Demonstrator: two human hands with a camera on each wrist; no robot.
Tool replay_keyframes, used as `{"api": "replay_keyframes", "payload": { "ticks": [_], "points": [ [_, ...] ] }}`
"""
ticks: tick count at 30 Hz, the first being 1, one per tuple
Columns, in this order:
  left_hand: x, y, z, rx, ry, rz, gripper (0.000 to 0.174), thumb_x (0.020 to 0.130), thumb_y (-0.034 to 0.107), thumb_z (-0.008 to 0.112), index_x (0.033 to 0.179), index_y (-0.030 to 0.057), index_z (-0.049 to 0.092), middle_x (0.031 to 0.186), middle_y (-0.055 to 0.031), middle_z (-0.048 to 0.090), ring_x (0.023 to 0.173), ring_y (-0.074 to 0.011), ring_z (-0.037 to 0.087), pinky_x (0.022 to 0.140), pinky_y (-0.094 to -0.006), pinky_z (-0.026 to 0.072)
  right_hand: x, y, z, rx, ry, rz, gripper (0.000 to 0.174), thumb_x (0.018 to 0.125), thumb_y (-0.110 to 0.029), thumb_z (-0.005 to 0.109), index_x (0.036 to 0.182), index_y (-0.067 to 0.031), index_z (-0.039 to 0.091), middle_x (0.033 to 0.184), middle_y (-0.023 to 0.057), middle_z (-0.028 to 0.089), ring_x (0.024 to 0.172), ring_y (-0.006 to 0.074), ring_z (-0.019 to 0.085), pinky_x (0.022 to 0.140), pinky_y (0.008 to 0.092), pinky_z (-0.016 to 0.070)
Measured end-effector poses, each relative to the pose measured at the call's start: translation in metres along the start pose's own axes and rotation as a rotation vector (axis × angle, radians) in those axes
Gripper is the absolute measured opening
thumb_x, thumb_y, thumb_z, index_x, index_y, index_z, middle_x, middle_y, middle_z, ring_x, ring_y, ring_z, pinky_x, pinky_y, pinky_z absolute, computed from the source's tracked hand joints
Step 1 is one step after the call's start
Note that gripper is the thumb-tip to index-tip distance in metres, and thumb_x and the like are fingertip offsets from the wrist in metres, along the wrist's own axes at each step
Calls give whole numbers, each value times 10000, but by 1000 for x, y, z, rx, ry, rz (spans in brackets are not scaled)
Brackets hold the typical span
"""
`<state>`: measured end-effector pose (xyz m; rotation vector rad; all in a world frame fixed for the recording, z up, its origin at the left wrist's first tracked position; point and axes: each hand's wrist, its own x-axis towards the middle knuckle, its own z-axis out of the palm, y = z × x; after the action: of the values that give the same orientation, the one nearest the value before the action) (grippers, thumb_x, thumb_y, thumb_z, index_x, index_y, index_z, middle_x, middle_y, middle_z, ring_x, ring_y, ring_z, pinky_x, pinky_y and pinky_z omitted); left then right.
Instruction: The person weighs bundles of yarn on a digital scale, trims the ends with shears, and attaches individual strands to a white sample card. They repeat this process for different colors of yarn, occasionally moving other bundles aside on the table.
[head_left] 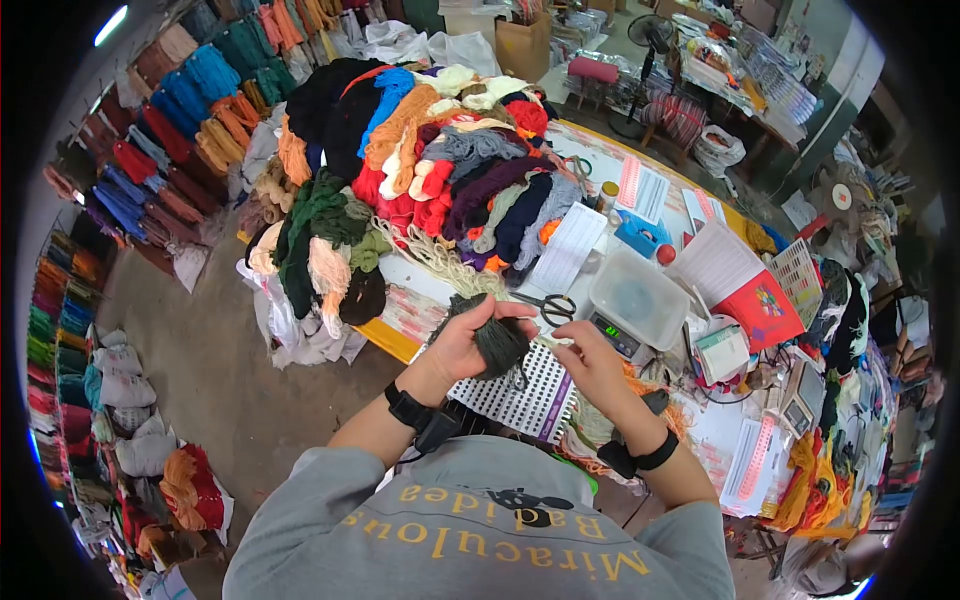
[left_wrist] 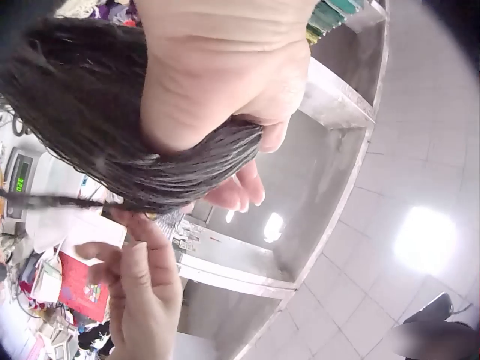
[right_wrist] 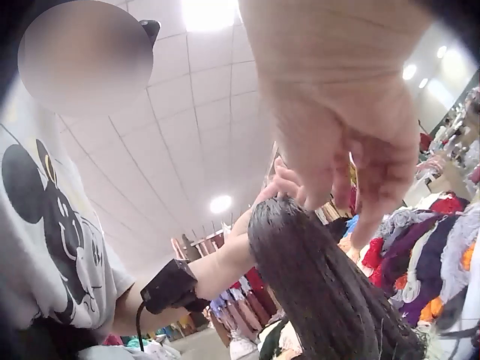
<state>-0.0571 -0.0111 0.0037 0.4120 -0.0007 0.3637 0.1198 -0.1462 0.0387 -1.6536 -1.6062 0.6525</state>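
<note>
A dark grey-green yarn hank (head_left: 500,348) hangs over my left hand (head_left: 468,338), whose thumb and fingers curl round it. The left wrist view shows the hank (left_wrist: 97,112) as a thick looped bundle through the left hand (left_wrist: 225,82). My right hand (head_left: 597,368) is just right of it; in the left wrist view the right hand (left_wrist: 146,292) has its thumb and fingertips together at the hank's lower edge, by a thin dark strand. The right wrist view shows the right hand (right_wrist: 345,142) above the hank (right_wrist: 315,285).
Black-handled scissors (head_left: 556,309), a scale (head_left: 614,336) and a clear plastic tub (head_left: 640,298) lie beyond my hands. A sheet with rows of dark dots (head_left: 520,400) is below them. A large heap of coloured yarn (head_left: 430,170) covers the table's far left part.
</note>
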Motion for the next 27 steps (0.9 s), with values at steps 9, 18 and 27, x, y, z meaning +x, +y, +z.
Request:
{"api": "replay_keyframes", "payload": {
  "ticks": [9, 18, 27],
  "points": [
    [7, -13, 33, 467, 73, -137, 558, 957, 417, 315, 1346, 18, 348, 1306, -91, 423, 1196, -182, 415, 1010, -338, 326, 12, -23, 31, 139, 183, -68, 156, 800, -130, 615, 911, -23, 593, 860, 123, 574, 745, 265, 583, 639, 340, 452],
    [8, -16, 25, 329, 245, -83, 521, 950, 399, 367, 1287, 5, 422, 1057, -68, 561, 1006, -156, 538, 898, -328, 431, 7, -13, 28, 209, 294, 40, 99, 802, -94, 606, 849, -15, 573, 721, 94, 516, 580, 192, 513, 527, 293, 399],
    [12, -16, 27, 232, 341, -97, 540, 921, 427, 416, 1235, -10, 460, 664, 42, 420, 690, -83, 461, 790, -258, 427, 6, -2, 38, 558, 267, 223, 101, 868, -111, 537, 854, -11, 531, 722, 47, 540, 545, 116, 519, 497, 230, 383]
  ]
}}
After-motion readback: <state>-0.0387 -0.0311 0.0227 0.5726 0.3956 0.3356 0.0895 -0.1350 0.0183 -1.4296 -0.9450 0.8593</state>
